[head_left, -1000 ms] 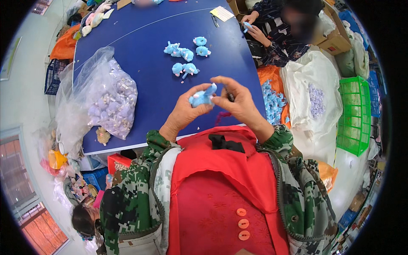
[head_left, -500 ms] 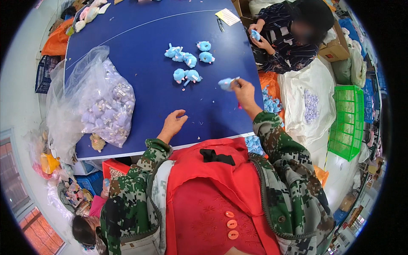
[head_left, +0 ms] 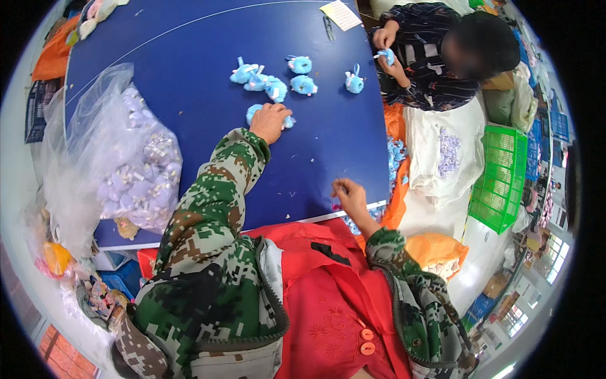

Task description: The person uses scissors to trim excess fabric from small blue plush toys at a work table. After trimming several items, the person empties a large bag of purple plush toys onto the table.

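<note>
My left hand (head_left: 270,124) reaches over the blue table (head_left: 214,82), its fingers curled down around a small blue plush toy (head_left: 288,121). Another blue plush toy (head_left: 254,114) shows beside the same hand, partly covered by it. Beyond lie several more of these fluffy toys (head_left: 255,81), and one with a ribbon loop (head_left: 354,82) sits apart to the right. My right hand (head_left: 351,197) hovers near the table's front edge with its fingers curled in; I see nothing in them. Close under it is a small magenta thing (head_left: 336,207).
A clear bag of lilac plush pieces (head_left: 142,170) fills the table's left side. At the far right a co-worker (head_left: 420,63) handles a blue toy (head_left: 386,57). Snips (head_left: 329,28) and a paper sheet (head_left: 341,15) lie at the far edge. A green crate (head_left: 499,180) stands at right.
The blue toy that my right hand held now sits on the table, right of the others. That hand has drawn back toward me. My left hand has reached forward onto the nearer toys.
</note>
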Demonstrator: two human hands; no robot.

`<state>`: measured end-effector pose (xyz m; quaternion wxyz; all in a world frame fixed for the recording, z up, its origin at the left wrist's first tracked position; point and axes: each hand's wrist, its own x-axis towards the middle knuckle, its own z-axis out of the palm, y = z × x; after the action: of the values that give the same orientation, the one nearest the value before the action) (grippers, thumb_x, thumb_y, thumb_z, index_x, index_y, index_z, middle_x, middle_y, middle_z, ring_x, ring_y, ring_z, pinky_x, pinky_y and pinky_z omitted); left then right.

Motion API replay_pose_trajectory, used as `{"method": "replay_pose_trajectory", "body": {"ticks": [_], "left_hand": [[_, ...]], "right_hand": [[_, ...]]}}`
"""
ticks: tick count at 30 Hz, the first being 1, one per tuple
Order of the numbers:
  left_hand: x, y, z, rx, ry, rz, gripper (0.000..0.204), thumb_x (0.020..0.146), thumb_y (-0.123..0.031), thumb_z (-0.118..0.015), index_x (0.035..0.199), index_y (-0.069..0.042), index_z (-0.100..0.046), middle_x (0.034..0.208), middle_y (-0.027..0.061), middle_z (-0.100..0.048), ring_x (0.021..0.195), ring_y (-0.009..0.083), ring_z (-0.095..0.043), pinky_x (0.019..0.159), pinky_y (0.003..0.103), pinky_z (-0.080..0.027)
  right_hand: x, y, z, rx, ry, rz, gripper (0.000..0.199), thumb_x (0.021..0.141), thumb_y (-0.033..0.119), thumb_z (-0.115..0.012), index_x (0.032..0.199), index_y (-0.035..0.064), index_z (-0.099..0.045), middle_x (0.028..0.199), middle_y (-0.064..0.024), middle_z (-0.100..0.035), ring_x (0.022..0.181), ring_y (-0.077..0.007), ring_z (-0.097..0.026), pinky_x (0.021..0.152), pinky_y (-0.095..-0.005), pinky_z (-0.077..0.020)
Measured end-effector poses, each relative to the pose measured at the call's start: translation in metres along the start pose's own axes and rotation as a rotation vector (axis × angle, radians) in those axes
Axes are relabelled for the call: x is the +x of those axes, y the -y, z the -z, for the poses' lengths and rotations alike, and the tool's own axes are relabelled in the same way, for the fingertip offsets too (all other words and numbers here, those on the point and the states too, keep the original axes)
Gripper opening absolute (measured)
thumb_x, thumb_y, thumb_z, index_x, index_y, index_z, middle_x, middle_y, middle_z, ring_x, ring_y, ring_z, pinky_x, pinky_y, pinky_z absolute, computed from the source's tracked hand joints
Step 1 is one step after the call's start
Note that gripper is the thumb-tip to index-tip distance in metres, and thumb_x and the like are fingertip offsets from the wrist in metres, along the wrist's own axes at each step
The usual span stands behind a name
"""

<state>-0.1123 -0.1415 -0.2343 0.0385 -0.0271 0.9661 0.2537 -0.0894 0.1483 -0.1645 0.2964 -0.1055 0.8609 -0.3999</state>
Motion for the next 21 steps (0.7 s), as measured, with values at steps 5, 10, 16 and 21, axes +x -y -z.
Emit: {"method": "replay_pose_trajectory", "body": {"ticks": [5, 10, 16, 21], "left_hand": [[0.014, -0.023, -0.009, 0.184, 0.234, 0.122, 0.027, 0.074, -0.007, -0.055, 0.1, -0.015, -0.058, 0.099, 0.0116, -0.047, 0.092, 0.0345, -0.049, 0.073, 0.04, -0.047], [-0.006, -0.022, 0.001, -0.499, 0.367, 0.685, 0.035, 0.075, -0.018, -0.058, 0.105, -0.008, -0.043, 0.096, 0.0125, -0.051, 0.082, 0.0245, -0.057, 0.061, 0.036, -0.047], [-0.072, -0.093, 0.067, -1.804, 0.208, 0.662, 0.033, 0.091, -0.033, -0.034, 0.102, -0.006, -0.05, 0.074, 0.007, -0.055, 0.052, 0.0119, -0.049, 0.04, 0.019, -0.033], [-0.105, -0.162, 0.092, -1.753, -0.045, 0.581, 0.04, 0.092, -0.037, -0.033, 0.105, -0.004, -0.051, 0.077, 0.0049, -0.052, 0.054, 0.0104, -0.046, 0.042, 0.021, -0.033]], "right_hand": [[-0.037, -0.028, 0.002, 0.206, 0.031, -0.172, 0.018, 0.084, 0.015, -0.054, 0.088, -0.0026, -0.06, 0.066, -0.0071, -0.062, 0.058, -0.0094, -0.056, 0.054, -0.022, -0.043], [-0.03, -0.004, 0.01, 0.228, 0.027, -0.107, 0.018, 0.083, 0.016, -0.056, 0.084, -0.0017, -0.059, 0.061, -0.0064, -0.059, 0.056, -0.0096, -0.056, 0.052, -0.0232, -0.0433], [-0.019, 0.063, 0.032, 0.457, 0.05, 0.02, 0.014, 0.082, 0.014, -0.058, 0.077, 0.001, -0.059, 0.057, 0.0006, -0.051, 0.051, -0.0048, -0.047, 0.048, -0.0197, -0.0383], [-0.036, 0.117, 0.054, 0.52, 0.156, 0.237, 0.018, 0.078, 0.015, -0.064, 0.089, 0.0021, -0.056, 0.065, 0.0018, -0.05, 0.056, -0.0033, -0.043, 0.049, -0.0187, -0.0361]]}}
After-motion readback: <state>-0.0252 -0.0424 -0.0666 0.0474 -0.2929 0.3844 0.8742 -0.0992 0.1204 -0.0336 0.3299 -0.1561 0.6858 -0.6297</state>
